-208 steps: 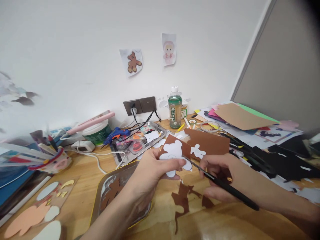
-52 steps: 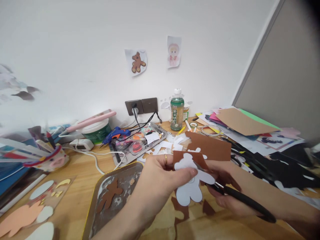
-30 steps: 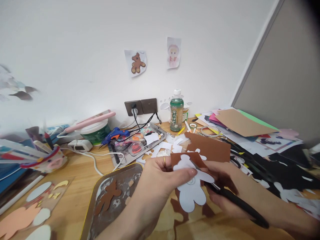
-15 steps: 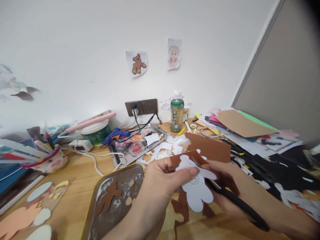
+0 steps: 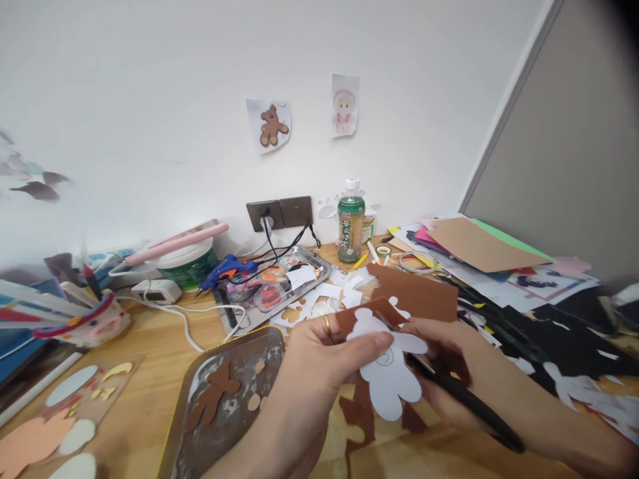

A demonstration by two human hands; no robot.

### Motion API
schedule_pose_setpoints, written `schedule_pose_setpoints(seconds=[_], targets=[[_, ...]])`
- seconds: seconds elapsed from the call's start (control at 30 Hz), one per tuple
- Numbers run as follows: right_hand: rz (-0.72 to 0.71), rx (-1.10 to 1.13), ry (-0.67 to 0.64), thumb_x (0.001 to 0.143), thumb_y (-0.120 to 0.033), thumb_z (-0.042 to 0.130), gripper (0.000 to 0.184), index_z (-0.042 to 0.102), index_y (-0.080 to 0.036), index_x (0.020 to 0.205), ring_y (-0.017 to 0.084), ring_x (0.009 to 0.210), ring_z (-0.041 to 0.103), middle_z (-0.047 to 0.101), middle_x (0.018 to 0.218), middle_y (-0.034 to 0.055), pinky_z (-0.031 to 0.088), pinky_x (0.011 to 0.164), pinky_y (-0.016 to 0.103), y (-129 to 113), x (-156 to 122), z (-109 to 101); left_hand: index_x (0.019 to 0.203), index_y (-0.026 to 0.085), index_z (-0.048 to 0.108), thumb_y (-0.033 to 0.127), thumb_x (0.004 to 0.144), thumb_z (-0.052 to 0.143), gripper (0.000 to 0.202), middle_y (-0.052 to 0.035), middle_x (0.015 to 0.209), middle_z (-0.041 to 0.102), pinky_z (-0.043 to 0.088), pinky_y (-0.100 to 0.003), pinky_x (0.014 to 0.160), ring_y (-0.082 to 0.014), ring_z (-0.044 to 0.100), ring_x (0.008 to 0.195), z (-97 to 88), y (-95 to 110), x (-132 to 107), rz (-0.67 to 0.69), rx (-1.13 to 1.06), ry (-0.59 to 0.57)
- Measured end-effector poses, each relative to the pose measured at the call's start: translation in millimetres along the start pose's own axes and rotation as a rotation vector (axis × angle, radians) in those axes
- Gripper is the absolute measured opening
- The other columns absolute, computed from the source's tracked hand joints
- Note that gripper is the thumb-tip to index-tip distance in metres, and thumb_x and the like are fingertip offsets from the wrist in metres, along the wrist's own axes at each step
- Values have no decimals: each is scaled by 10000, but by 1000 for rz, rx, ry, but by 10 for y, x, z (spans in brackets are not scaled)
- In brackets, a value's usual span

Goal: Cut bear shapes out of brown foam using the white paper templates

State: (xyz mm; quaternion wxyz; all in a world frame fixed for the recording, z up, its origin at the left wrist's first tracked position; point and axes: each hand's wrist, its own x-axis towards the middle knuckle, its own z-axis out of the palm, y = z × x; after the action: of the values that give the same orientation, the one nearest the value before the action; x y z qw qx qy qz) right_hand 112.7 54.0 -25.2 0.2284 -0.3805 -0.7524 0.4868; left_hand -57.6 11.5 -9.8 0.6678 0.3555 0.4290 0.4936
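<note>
My left hand (image 5: 319, 359) pinches a white bear-shaped paper cutout (image 5: 392, 386) together with a piece of brown paper (image 5: 347, 320) behind it, thumb lying on top. Dark-handled scissors (image 5: 464, 396) are gripped in my right hand (image 5: 464, 346), their blades at the edge of the cutout by its head and arm, partly hidden by the paper. Beneath my hands lie brown paper scraps (image 5: 359, 412) on the wooden table. A brown bear cutout (image 5: 214, 392) and small beige rounds (image 5: 253, 402) rest on a dark tray (image 5: 184, 426) to the left.
Behind my hands stands a green-labelled drink bottle (image 5: 351, 223). A blue glue gun (image 5: 227, 269) lies by a tray of materials (image 5: 229, 322). At left is a pen holder (image 5: 94, 326); coloured sheets (image 5: 489, 243) and black paper (image 5: 564, 339) are on the right. Brown sheet (image 5: 419, 293) lies beyond.
The view has shifted slightly. The scissor handle sits a little further left and the blades have turned slightly against the paper; both hands keep their hold.
</note>
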Motion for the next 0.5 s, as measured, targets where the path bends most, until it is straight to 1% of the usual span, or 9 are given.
schedule_pose_setpoints(seconds=[0.13, 0.2, 0.27, 0.4, 0.5], targets=[[-27, -208, 2, 736, -114, 543, 171, 578, -205, 877, 140, 509, 561, 636, 649, -3, 428, 439, 221, 33, -4, -8, 745, 124, 682, 284, 714, 672, 164, -60, 604, 681, 466, -238, 449, -145, 594, 493, 2, 11, 4, -16, 18, 17], [-13, -268, -3, 750, -133, 527, 143, 560, -210, 866, 137, 507, 547, 624, 633, -8, 409, 431, 217, 48, 1, -13, 796, 124, 684, 283, 707, 677, 183, -61, 616, 685, 467, -245, 443, -150, 596, 488, 7, 30, 11, -30, 26, 37], [-6, -292, -16, 751, -143, 523, 110, 552, -207, 836, 140, 525, 542, 620, 645, -2, 415, 450, 224, 58, 12, -14, 836, 121, 683, 271, 699, 688, 204, -64, 659, 694, 481, -244, 473, -148, 610, 517, 9, 50, 24, -8, 12, 69], [-41, -279, 7, 754, -141, 543, 135, 560, -208, 871, 143, 567, 557, 627, 716, 3, 451, 514, 237, 76, 38, 3, 850, 112, 681, 230, 699, 692, 192, -61, 697, 701, 500, -231, 533, -131, 619, 555, 0, 71, 48, 39, -31, 104], [-23, -112, -40, 791, -160, 534, 113, 556, -206, 891, 158, 615, 605, 650, 758, 13, 483, 536, 237, 83, 36, 23, 828, 114, 682, 227, 699, 689, 173, -62, 705, 700, 502, -242, 557, -133, 617, 568, -5, 69, 47, 32, -27, 83]])
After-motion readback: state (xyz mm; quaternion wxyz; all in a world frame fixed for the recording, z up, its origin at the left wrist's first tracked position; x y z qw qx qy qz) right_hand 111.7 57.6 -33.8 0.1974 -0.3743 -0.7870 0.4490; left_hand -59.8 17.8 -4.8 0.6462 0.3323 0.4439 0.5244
